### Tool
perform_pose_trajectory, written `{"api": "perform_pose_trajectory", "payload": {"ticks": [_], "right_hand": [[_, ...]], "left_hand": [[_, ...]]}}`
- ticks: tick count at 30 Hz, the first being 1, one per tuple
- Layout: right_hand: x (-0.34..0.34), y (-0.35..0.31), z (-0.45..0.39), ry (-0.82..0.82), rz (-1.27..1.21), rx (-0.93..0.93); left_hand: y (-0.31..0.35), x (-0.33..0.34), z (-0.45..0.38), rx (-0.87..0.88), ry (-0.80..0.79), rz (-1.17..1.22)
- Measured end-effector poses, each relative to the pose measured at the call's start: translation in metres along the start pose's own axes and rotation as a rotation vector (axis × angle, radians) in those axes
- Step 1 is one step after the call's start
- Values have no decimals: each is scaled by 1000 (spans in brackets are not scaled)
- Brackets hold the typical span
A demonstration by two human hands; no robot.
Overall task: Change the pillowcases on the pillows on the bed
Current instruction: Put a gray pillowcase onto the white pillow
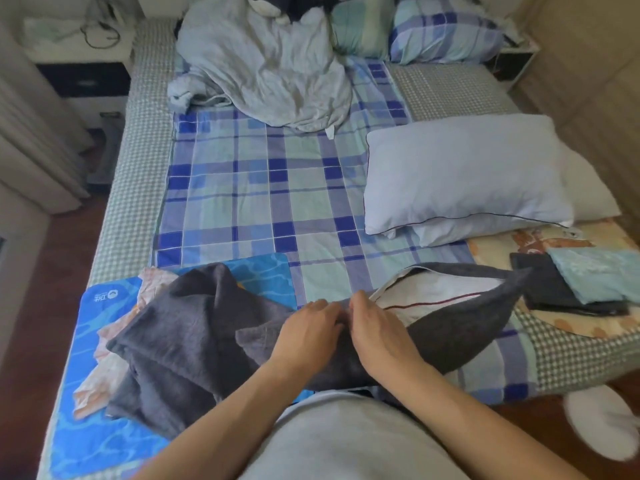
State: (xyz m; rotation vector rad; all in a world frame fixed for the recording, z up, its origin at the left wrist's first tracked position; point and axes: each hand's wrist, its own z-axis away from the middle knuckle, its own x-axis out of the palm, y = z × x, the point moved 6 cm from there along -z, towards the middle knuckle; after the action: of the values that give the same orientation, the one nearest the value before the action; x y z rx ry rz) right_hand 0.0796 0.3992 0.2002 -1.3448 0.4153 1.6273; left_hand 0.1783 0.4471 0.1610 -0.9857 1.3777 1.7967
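A dark grey pillowcase (460,327) lies across the bed's near edge with a white pillow (433,289) showing through its open side. My left hand (308,327) and my right hand (374,323) sit side by side at the case's opening edge, fingers pinched on the grey fabric. More dark grey cloth (180,327) is bunched to the left, over a peach patterned fabric (114,341). Two bare white pillows (464,174) are stacked at the right of the bed.
A crumpled pale duvet (263,64) and two plaid pillows (443,32) lie at the head of the plaid sheet (263,188). A blue mat (100,438) lies near left; folded teal and dark cloths (588,278) near right. A nightstand (83,74) stands far left.
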Motion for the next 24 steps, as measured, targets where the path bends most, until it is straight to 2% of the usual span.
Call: {"api": "perform_pose_trajectory", "payload": {"ticks": [3,6,10,12,15,19,21,24], "right_hand": [[6,6,10,68,106,-123],[13,8,10,142,65,-164],[18,13,9,141,-319,-5],[19,16,9,149,-403,61],[24,20,7,113,-422,88],[25,24,1,-14,-520,76],[23,27,2,21,-540,100],[18,23,7,115,-366,80]], "left_hand": [[2,6,9,74,80,10],[6,14,17,150,106,-25],[4,12,21,131,115,-28],[5,8,22,115,142,7],[6,6,24,61,148,61],[-1,10,25,-11,106,100],[0,9,24,-22,108,128],[3,6,23,-33,105,138]]}}
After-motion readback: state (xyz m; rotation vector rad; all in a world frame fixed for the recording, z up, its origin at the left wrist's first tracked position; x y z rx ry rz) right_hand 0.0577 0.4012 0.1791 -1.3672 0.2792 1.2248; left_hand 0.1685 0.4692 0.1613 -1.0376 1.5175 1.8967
